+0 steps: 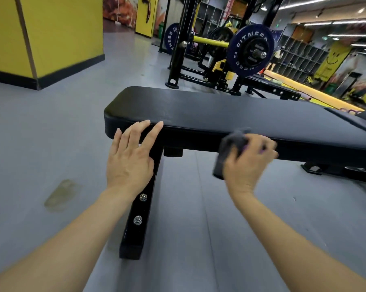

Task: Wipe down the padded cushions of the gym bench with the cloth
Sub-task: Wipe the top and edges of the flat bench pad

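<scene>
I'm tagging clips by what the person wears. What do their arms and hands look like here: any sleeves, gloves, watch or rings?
Both forearms are bare up to the frame edge, with no sleeves showing. The left hand wears no glove, ring or wristband. The right hand is motion-blurred; no glove or watch shows, and small purple patches near its fingertips are too blurred to identify.

Padded cushion [209, 110] on the bench frame, running from centre toward the right. Left hand [131, 157] at the near left edge of the cushion, fingertips on its rim. Right hand [248, 163] further right, against the near side, holding the cloth [230, 148]. Frame leg [140, 211] below, on the floor [41, 144]. Barbell rack [209, 49] behind the cushion.
</scene>
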`<act>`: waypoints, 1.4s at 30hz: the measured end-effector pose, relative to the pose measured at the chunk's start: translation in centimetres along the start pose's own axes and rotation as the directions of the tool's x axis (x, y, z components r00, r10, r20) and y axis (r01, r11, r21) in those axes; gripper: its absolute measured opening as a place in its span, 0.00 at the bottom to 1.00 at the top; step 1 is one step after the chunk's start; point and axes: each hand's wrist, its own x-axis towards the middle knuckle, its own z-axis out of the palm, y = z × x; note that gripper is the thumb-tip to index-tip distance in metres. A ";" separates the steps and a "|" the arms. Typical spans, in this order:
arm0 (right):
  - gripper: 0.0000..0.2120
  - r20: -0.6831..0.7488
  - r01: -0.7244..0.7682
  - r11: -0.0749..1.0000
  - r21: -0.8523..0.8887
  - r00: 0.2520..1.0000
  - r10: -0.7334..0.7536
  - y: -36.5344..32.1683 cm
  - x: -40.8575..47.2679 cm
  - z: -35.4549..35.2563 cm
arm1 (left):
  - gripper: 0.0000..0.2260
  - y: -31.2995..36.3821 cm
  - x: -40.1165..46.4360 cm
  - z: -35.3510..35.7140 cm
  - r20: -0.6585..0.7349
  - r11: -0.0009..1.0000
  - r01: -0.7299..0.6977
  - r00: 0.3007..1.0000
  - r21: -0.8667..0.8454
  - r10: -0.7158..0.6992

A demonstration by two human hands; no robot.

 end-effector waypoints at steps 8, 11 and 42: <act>0.10 -0.052 -0.125 0.992 0.007 0.991 0.125 -7.7 -3.0 5.1 | 0.38 -3.0 -0.2 -1.0 0.072 0.990 0.131 0.989 -0.046 -0.127; 0.07 0.152 0.093 0.994 0.065 0.983 -0.102 -11.6 -5.7 7.1 | 0.38 -3.4 -0.1 -0.8 0.047 0.990 0.119 0.992 -0.075 -0.115; 0.10 0.112 0.193 0.980 0.056 0.974 -0.198 -6.1 -3.6 4.2 | 0.37 -6.9 -0.3 -1.7 0.202 0.906 0.222 0.967 -0.360 -0.157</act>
